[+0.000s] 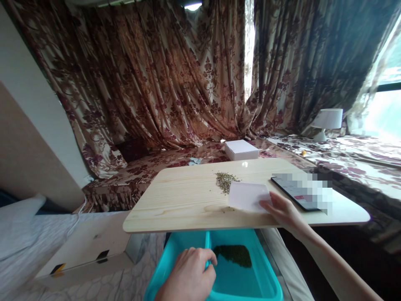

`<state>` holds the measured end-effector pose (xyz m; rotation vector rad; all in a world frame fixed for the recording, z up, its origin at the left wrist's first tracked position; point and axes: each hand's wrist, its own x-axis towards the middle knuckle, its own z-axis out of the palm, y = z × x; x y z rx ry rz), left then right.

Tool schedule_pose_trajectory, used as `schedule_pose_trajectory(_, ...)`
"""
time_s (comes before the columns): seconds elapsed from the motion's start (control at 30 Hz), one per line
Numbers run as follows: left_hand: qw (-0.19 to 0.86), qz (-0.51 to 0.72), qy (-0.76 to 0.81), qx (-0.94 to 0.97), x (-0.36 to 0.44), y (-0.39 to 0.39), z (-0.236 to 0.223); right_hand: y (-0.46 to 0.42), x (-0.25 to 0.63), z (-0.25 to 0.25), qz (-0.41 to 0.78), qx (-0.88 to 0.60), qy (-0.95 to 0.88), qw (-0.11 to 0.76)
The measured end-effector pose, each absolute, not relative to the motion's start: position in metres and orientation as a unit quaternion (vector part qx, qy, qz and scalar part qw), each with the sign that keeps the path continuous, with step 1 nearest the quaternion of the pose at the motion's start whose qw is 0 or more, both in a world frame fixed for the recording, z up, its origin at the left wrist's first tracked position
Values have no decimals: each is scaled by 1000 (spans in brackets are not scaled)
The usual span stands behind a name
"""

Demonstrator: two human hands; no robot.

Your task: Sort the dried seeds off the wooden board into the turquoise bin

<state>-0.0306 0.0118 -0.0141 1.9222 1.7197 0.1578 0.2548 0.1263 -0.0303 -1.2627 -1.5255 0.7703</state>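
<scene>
A small pile of green-grey seeds (226, 181) lies on a pale wooden tabletop (175, 200). My right hand (283, 211) holds a white card (247, 195) flat on the wood, its edge against the pile. Below the table's near edge sits a teal plastic tray (238, 280) with a divider and a heap of dark green seeds (233, 254) inside. My left hand (191, 276) is closed over the tray's divider, gripping it.
A phone (297, 190) lies on the table to the right of the card. A white box (242, 149) and a white lamp (326, 123) stand on the patterned ledge behind. A cardboard box (87, 246) rests on the bed at left.
</scene>
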Motion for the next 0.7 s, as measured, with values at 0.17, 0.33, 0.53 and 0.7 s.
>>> schedule_pose_trajectory(0.17, 280, 64, 638, 714, -31, 12, -15, 110, 258, -25, 405, -484, -635, 445)
schedule_pose_trajectory(0.33, 282, 67, 638, 714, -32, 12, -16, 106, 258, -22, 416, -479, -627, 452)
schedule_pose_trajectory(0.53, 281, 67, 643, 709, -34, 11, -16, 122, 244, -31, 367, -473, -641, 481)
schedule_pose_trajectory(0.7, 281, 67, 640, 713, -36, 12, -17, 121, 237, -34, 364, -461, -666, 460)
